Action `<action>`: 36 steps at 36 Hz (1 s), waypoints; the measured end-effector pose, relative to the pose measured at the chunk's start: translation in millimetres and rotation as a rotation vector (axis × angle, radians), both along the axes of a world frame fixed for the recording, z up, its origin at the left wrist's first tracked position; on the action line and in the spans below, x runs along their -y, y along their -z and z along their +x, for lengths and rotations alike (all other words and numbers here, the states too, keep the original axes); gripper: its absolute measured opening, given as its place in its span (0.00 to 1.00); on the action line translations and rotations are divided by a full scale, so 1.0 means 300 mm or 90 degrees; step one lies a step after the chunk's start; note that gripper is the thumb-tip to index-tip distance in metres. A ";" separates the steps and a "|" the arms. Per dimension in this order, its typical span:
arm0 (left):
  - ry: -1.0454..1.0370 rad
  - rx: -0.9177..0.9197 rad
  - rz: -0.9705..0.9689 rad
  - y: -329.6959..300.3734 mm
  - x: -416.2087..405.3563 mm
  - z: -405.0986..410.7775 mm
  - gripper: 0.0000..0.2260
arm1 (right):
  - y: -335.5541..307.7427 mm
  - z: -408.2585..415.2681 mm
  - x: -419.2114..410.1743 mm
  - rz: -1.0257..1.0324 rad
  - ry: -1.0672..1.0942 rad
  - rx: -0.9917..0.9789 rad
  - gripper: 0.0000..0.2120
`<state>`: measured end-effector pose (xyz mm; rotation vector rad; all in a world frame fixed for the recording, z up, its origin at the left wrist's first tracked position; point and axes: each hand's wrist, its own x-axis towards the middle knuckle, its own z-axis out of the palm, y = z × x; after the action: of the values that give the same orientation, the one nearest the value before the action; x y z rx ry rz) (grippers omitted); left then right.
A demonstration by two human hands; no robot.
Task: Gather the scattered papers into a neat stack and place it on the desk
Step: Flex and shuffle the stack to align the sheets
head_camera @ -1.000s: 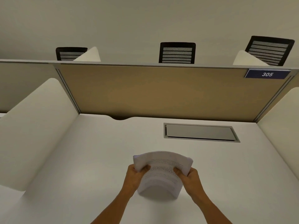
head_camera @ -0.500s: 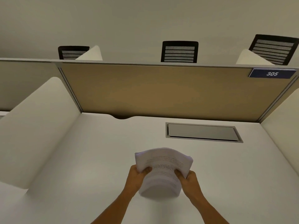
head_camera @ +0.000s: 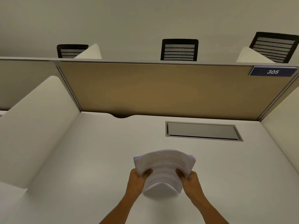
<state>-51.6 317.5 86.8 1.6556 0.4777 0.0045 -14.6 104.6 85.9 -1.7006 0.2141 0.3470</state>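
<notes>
A thick stack of printed white papers [head_camera: 163,165] stands on its lower edge on the white desk [head_camera: 80,167], bowed into an arch toward me. My left hand [head_camera: 137,180] grips the stack's left side, thumb on the front sheet. My right hand [head_camera: 189,179] grips its right side the same way. The top edges of the sheets fan out slightly at the upper right. The stack's lower edge looks to touch the desk between my wrists.
A grey hinged cable-box lid [head_camera: 202,130] is set into the desk behind the stack. A tan partition panel [head_camera: 161,89] closes the back, with a blue "305" plate [head_camera: 272,71]. White side dividers [head_camera: 37,126] flank the desk. Black mesh chairs [head_camera: 179,50] stand beyond.
The stack and both hands have stayed in nearly the same place, sinking slightly toward me. The grip is unchanged.
</notes>
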 end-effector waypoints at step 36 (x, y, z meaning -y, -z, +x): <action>0.073 0.073 0.198 -0.129 -0.122 0.090 0.58 | -0.230 0.103 0.059 -0.384 -0.352 0.064 0.08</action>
<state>-24.6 354.2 125.4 1.9739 0.3048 0.0935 16.5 86.9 154.9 -2.3627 -0.2639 0.6461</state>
